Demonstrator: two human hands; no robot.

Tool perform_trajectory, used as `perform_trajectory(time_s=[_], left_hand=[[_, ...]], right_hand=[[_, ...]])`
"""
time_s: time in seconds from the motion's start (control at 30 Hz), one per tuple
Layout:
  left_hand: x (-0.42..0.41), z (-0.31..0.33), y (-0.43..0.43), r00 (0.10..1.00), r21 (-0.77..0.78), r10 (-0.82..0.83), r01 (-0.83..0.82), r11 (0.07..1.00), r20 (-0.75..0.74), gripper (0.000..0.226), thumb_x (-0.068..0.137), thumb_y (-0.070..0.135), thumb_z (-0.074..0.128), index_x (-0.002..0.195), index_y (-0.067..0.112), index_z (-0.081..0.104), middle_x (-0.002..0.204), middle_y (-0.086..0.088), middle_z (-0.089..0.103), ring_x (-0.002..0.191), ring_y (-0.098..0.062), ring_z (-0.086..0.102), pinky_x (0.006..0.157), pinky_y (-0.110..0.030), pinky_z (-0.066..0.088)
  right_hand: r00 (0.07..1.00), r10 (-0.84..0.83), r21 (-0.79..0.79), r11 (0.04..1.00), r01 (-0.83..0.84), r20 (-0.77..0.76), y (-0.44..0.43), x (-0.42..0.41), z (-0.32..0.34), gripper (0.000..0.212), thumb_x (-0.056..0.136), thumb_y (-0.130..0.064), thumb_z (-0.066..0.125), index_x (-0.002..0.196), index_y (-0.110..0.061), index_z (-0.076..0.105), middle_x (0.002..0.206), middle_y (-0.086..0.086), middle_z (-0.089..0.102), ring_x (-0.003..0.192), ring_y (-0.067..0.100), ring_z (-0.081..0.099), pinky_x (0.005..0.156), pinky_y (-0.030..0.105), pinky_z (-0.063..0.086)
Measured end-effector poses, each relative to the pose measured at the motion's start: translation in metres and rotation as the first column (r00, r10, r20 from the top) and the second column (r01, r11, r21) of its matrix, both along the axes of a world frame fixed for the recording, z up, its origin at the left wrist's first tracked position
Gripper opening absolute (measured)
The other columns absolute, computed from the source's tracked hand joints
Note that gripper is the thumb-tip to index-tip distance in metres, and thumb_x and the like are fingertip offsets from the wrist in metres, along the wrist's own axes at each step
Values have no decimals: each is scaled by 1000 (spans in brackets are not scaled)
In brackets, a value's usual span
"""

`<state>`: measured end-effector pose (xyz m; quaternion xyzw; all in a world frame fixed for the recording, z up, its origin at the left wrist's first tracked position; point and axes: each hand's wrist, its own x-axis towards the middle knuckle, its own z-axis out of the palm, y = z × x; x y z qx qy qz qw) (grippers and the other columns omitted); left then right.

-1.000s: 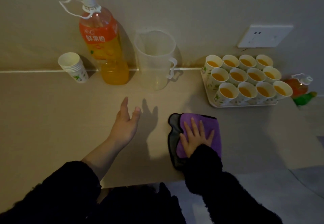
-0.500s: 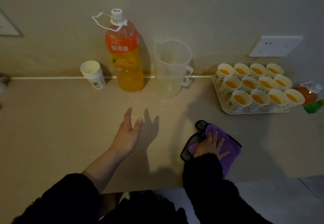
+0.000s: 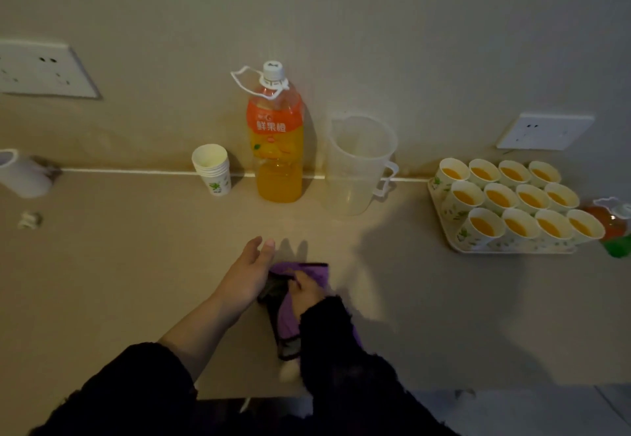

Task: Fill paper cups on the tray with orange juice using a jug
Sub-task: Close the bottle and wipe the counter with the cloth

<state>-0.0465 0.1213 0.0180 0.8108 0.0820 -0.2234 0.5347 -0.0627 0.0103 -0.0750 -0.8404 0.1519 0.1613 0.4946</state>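
Right grip (image 3: 306,291) pinches the purple cloth (image 3: 316,270), left grip (image 3: 251,275) open beside it, jug (image 3: 358,165) well beyond.

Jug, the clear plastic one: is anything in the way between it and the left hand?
Nothing visible. Only bare beige table lies between the open left hand and the clear plastic jug. The orange juice bottle stands beside the jug, left of that path. The right hand grips a purple cloth.
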Motion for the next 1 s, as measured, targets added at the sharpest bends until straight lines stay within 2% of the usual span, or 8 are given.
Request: perform_trajectory(time_s=[0.1,0.2,0.4,0.47,0.63,0.73,0.9,1.0], left_hand=[[2,8,3,1000,42,22,-22,999,1,48,100,45,29,126,11,48,130,-14,49,121,-30,49,95,-35,36],[8,13,6,999,93,37,-36,995,-8,42,97,50,34,87,12,46,92,-11,47,84,-22,49,70,-34,33],[23,30,-5,999,-16,-14,15,1000,29,52,82,58,61,103,10,57,98,-4,64,88,-21,64,78,-43,53],[29,38,-9,996,24,5,-7,1000,85,48,81,51,67,105,11,54,101,-5,63,92,-23,63,84,-45,53],[41,47,-13,995,-9,21,-21,1000,98,40,79,38,72,100,10,53,98,-9,63,91,-27,62,82,-43,50],[52,53,-12,984,-116,163,-154,981,67,45,74,35,69,105,10,49,99,-10,60,88,-23,58,78,-38,45],[65,72,-1,991,-272,-80,107,956,109,48,71,21,75,114,14,56,108,-1,65,98,-15,60,79,-26,49],[73,76,1,981,-205,-105,139,969,164,18,79,17,72,95,10,66,89,-5,68,85,-19,60,75,-27,47]], right_hand=[[973,-220,407,884,231,-76,1,14,17,33,101,-6,38,133,-2,46,134,6,47,120,21,48,91,16,41],[856,-433,687,532,494,-281,-5,28,39,26,101,-5,36,122,-4,52,128,20,54,103,30,58,96,38,45],[812,-327,791,236,565,-482,-7,39,98,45,102,-21,32,117,14,55,105,22,65,87,35,58,79,38,45],[825,-353,803,256,538,-441,-2,42,109,43,101,-19,36,123,15,52,112,26,62,86,34,60,75,37,50],[858,-329,832,267,486,-395,-5,47,131,37,102,-16,29,119,7,52,67,21,68,57,29,68,54,31,53],[891,-312,846,322,424,-328,-10,52,136,41,101,-14,25,125,10,48,67,17,70,61,27,68,64,31,53],[973,-199,683,695,226,-120,-33,70,143,37,96,-8,43,125,15,49,82,13,73,65,14,65,72,28,50],[995,-18,457,889,-27,93,-43,74,152,36,91,1,51,125,13,51,87,0,70,64,-4,63,81,22,46]])
